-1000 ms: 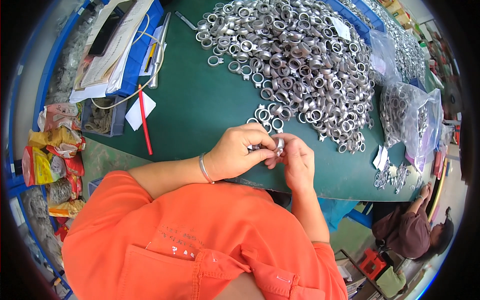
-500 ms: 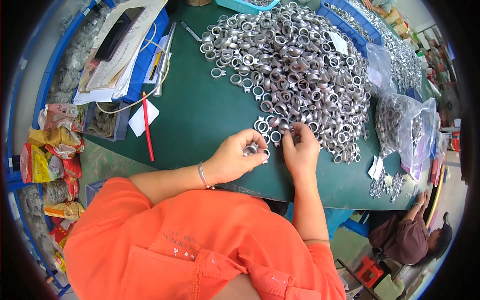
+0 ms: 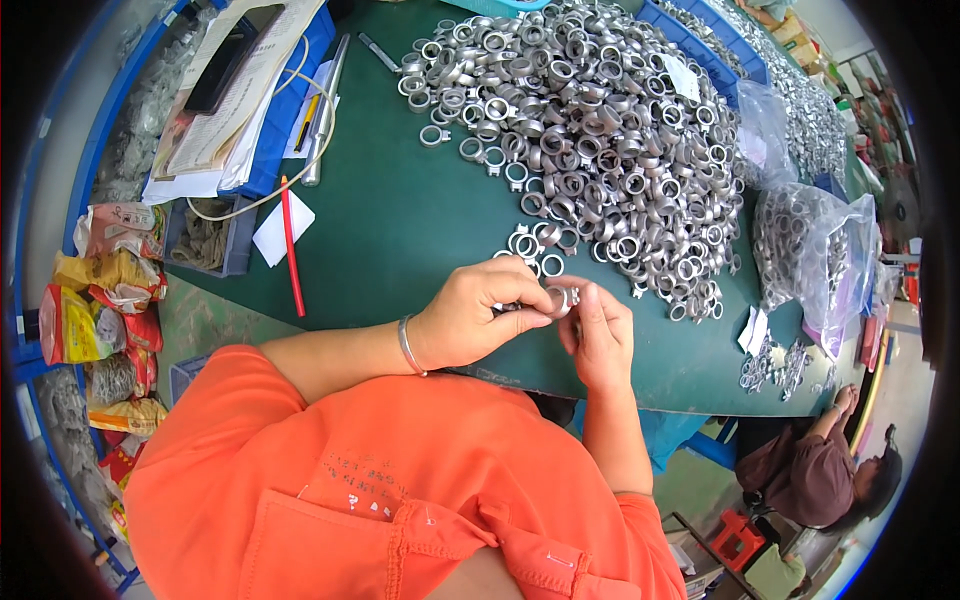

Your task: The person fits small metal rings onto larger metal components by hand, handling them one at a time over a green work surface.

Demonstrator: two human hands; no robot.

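A small silvery metal ring with a lug [image 3: 564, 300] is held up between my two hands, near the front edge of the green table. My left hand [image 3: 475, 315], with a bangle at its wrist, is closed, its thumb and finger at the ring's left side. Something dark shows inside its curled fingers, too small to make out. My right hand [image 3: 603, 340] pinches the ring from the right. Just beyond my fingers lies a small cluster of similar rings [image 3: 522, 240]. Behind it spreads a large pile of metal rings [image 3: 590, 130].
To the left are a red pencil [image 3: 292, 250], a grey-blue bin [image 3: 238, 248] and papers with a phone [image 3: 222, 68]. On the right stand clear bags of rings [image 3: 790, 240] and small metal parts [image 3: 775, 370]. A person in a dark top [image 3: 810, 475] sits at the far right.
My right hand has drawn back from the small cluster toward me, with a ring now in its fingers. My left hand has shifted slightly right to meet it at that ring.
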